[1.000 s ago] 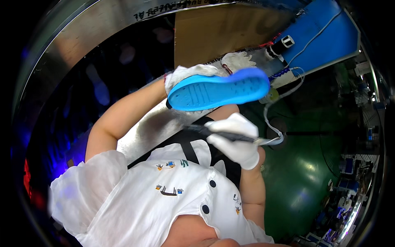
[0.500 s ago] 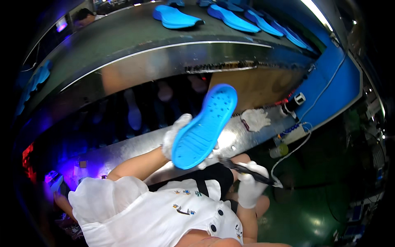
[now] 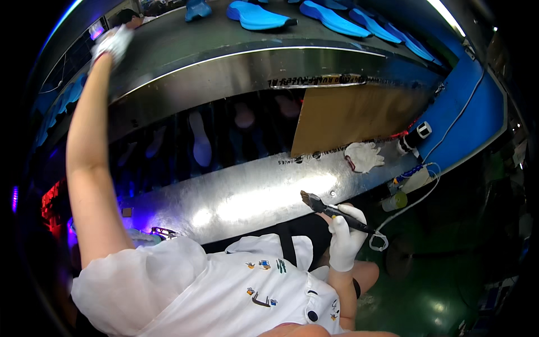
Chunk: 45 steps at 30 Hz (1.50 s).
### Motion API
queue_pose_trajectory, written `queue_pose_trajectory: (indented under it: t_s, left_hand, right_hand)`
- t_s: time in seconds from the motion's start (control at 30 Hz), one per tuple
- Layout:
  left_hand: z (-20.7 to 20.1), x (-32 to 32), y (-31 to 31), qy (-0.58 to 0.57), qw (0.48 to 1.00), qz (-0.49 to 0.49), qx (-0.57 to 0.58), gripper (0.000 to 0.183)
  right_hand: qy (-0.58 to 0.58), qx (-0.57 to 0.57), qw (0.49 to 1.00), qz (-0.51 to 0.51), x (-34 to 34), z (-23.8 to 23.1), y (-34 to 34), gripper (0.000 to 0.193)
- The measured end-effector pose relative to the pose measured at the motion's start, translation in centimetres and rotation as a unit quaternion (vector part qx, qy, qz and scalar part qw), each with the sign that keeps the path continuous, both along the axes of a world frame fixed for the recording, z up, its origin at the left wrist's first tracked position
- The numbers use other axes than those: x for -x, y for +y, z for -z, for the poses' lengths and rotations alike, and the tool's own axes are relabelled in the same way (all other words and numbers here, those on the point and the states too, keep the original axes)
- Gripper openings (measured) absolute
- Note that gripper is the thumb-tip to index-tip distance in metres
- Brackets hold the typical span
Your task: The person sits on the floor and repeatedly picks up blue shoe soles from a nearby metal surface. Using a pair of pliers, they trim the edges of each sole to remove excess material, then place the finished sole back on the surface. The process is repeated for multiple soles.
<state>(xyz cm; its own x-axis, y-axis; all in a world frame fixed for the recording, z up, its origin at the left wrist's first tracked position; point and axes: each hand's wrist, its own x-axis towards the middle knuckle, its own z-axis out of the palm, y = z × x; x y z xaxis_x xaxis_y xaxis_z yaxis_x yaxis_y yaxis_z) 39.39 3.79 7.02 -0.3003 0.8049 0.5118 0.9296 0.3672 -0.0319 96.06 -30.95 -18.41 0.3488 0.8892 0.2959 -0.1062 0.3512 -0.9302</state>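
Note:
My left hand [image 3: 114, 46], in a white glove, is stretched far out over the left part of the dark belt [image 3: 168, 50]. Motion smears its fingers, and whether anything is in them cannot be made out. Several blue shoe soles [image 3: 73, 92] lie at the belt's left end, close to that arm. Down at the lap, my right hand [image 3: 345, 241], also gloved in white, is closed round the handle of a black brush [image 3: 324, 208]. Its brown bristles point up and left over the metal ledge's edge, and a thin pale hose runs from its rear end.
More blue soles [image 3: 258, 17] lie along the far side of the belt. Beneath it, several soles [image 3: 199, 137] stand in a dark rack beside a brown cardboard sheet [image 3: 348, 115]. A spare white glove [image 3: 364, 157] rests on the metal ledge [image 3: 252, 202]; a small bottle [image 3: 394, 201] is nearby.
The blue sole held up before me is gone from there. My left hand has swung up and far left over the belt; my right hand still holds the brush.

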Motion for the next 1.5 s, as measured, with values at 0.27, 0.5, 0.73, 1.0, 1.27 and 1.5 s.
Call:
queue_pose_trajectory:
  t_s: [0.27, 0.5, 0.73, 1.0, 1.27, 1.5]
  left_hand:
    - [3.7, 28.7, -8.9, 0.097, 0.958, -0.238, 0.126, 0.031]
    - [3.6, 7.6, -13.0, -0.309, 0.936, 0.066, -0.157, 0.05]
    - [14.9, -22.4, -24.1, 0.158, 0.887, 0.307, -0.305, 0.033]
    - [32.4, -38.3, -24.8, -0.288, 0.604, 0.742, -0.039, 0.022]
    - [39.4, -40.4, -23.0, -0.801, 0.42, 0.377, 0.201, 0.038]
    - [42.1, -44.0, -19.7, -0.874, -0.213, 0.211, 0.383, 0.076]
  right_hand:
    - [-0.001, 0.044, 0.999, -0.032, 0.0, 0.9, 0.6, 0.021]
    - [-0.003, 0.042, 0.999, 0.01, 0.5, 0.3, 0.5, 0.022]
    - [0.025, 0.06, 0.986, 0.154, -2.3, 2.3, 0.0, 0.021]
    - [0.036, 0.11, 0.959, 0.26, -4.8, 4.1, -0.7, 0.02]
    - [-0.071, 0.151, 0.972, 0.168, -4.8, 8.6, 8.2, 0.022]
    - [-0.468, 0.122, 0.86, 0.164, -0.7, 10.8, 11.2, 0.015]
